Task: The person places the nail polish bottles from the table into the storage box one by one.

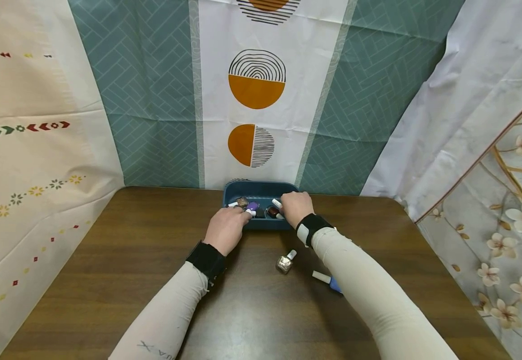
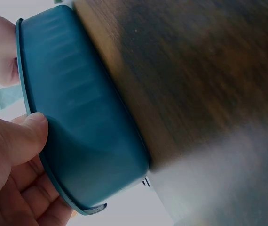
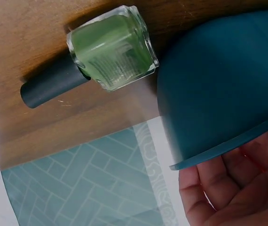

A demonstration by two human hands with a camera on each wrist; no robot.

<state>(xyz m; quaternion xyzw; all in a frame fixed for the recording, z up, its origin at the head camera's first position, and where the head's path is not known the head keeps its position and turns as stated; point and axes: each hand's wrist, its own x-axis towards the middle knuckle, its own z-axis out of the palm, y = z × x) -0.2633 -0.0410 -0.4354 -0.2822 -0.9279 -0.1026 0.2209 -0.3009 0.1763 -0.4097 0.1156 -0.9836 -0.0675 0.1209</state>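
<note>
A dark blue-green plastic bin (image 1: 261,224) stands at the table's back edge with several nail polish bottles inside, among them a purple bottle (image 1: 252,206) and a dark red one (image 1: 272,212). My left hand (image 1: 226,227) holds the bin's front left rim, its thumb (image 2: 33,134) on the outer wall and its fingers behind the rim. My right hand (image 1: 298,207) is at the right end, fingers (image 3: 214,181) bent behind the rim. A white cap (image 1: 277,203) shows beside it; whether the hand holds that bottle is hidden.
A green nail polish bottle (image 3: 113,52) with a black cap lies against the bin's right end. In front lie a glittery gold bottle (image 1: 284,263) and a blue one (image 1: 335,285), partly under the right forearm. Patterned cloth (image 1: 152,100) hangs behind the table (image 1: 161,225).
</note>
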